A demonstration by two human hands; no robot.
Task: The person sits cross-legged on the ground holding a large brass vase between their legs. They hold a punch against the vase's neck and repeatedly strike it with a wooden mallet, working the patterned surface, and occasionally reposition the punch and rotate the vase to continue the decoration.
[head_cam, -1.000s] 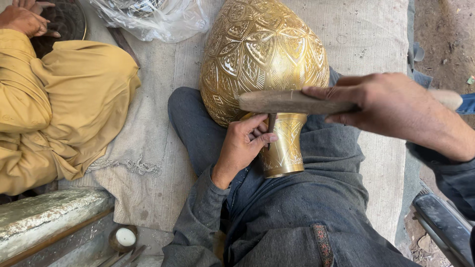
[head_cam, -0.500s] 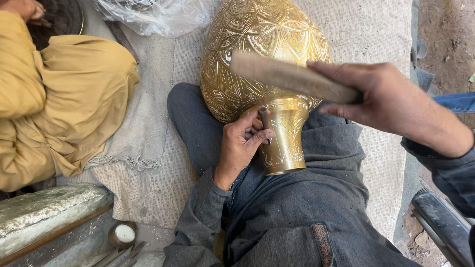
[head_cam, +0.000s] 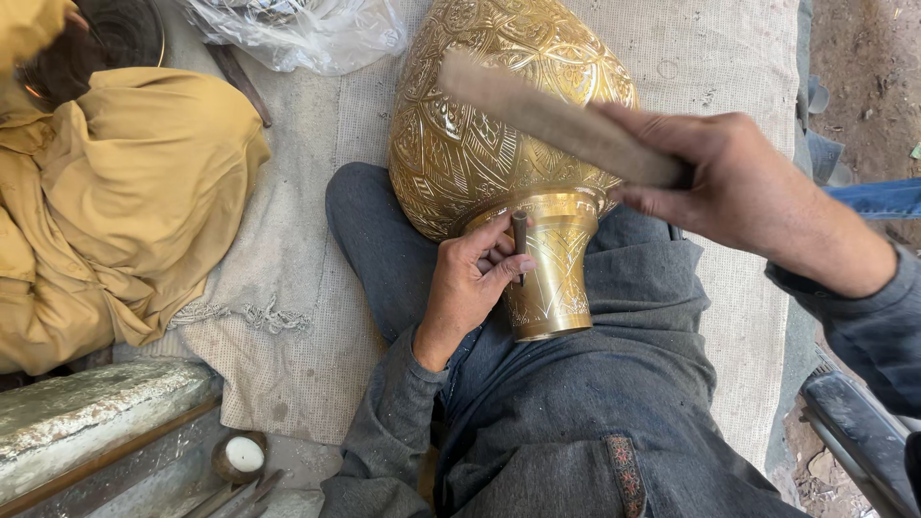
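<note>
On the person's lap lies a large engraved brass vase (head_cam: pixel 499 144), tipped on its side, wide body away from the camera, flared neck toward it, resting against the grey-clothed leg. Left hand (head_cam: pixel 470 283) fingers pinch a thin dark chisel (head_cam: pixel 520 240), its tip set on the vase neck just below the shoulder ring. Right hand (head_cam: pixel 739 187) is clenched round one end of a flat wooden mallet (head_cam: pixel 556 120), raised over the vase, blurred, not touching the chisel. Burlap cloth (head_cam: pixel 307 288) covers the ground underneath. Another person in yellow clothing (head_cam: pixel 125 201) sits at left, well apart. Clear plastic bag (head_cam: pixel 297 34) lies at top, near the vase.
</note>
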